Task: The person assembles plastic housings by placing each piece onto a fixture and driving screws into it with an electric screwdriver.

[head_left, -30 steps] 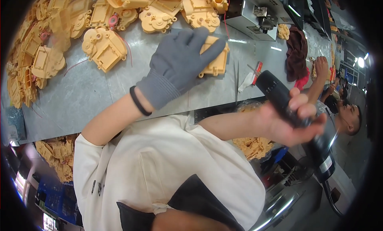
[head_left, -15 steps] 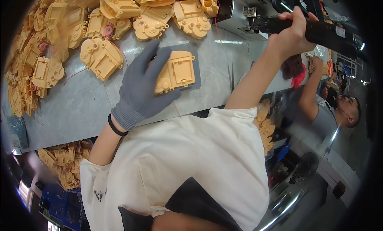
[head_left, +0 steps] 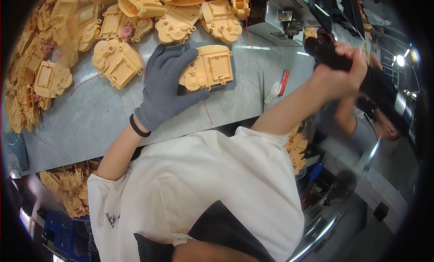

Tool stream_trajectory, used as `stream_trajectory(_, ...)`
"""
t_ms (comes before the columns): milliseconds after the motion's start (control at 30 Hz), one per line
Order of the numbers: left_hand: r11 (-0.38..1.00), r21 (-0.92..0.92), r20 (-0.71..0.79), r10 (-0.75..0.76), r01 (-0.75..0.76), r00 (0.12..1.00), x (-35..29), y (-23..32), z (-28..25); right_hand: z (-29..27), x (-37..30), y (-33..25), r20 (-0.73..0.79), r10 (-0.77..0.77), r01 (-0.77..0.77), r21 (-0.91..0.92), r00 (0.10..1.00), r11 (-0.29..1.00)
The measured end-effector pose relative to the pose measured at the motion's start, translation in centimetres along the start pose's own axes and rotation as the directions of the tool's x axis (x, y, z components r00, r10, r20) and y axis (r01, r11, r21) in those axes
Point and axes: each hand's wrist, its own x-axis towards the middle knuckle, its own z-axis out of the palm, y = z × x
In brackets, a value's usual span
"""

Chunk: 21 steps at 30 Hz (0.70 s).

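Observation:
My left hand (head_left: 165,88), in a grey glove, is closed on the left side of a yellow plastic housing (head_left: 212,65). The housing lies on a dark flat pad (head_left: 231,83), its rectangular recess facing up. My bare right hand (head_left: 346,65) is wrapped round a black electric screwdriver (head_left: 323,53), held tilted above the right end of the table. The screwdriver's tip cannot be made out, and it stands apart from the silver screw feeder box (head_left: 273,29). A thin red wire (head_left: 208,112) trails below the housing.
Many similar yellow housings (head_left: 81,24) are piled at the back and left of the grey table (head_left: 95,113). Tweezers (head_left: 261,88) and a red-and-white tube (head_left: 284,82) lie to the right. A co-worker (head_left: 361,126) sits beyond my right arm. More housings (head_left: 74,185) are below the table edge.
My right hand has drawn the screwdriver away from the feeder box, to the right and downward. The left hand and housing sit slightly further right. The tube has come into view.

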Motion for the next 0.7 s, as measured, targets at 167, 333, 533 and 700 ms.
stream_trajectory(167, 0.998, -0.027, 0.023, -0.052, 0.053, 0.998, -0.1, 0.4, 0.1, -0.2, 1.4, 4.5, -0.084, 0.089, -0.099, -0.126, 0.993, 0.987)
stream_trajectory(333, 1.0, -0.023, 0.028, -0.005, 0.005, 1.0, -0.4, 0.3, -0.3, 0.5, 0.8, 3.8, 0.047, 0.183, -0.169, -0.208, 0.982, 0.963)
stream_trajectory(533, 0.999, -0.054, -0.014, 0.004, -0.005, 1.0, -0.4, -0.7, 0.0, 0.9, -6.6, -2.6, 0.372, 0.307, -0.398, 0.198, 0.876, 0.896)
stream_trajectory(700, 0.999, -0.047, -0.003, 0.024, -0.024, 1.0, 0.0, -0.4, -0.2, 1.8, -9.3, -5.4, 0.555, 0.234, -0.422, 0.238, 0.798, 0.875)
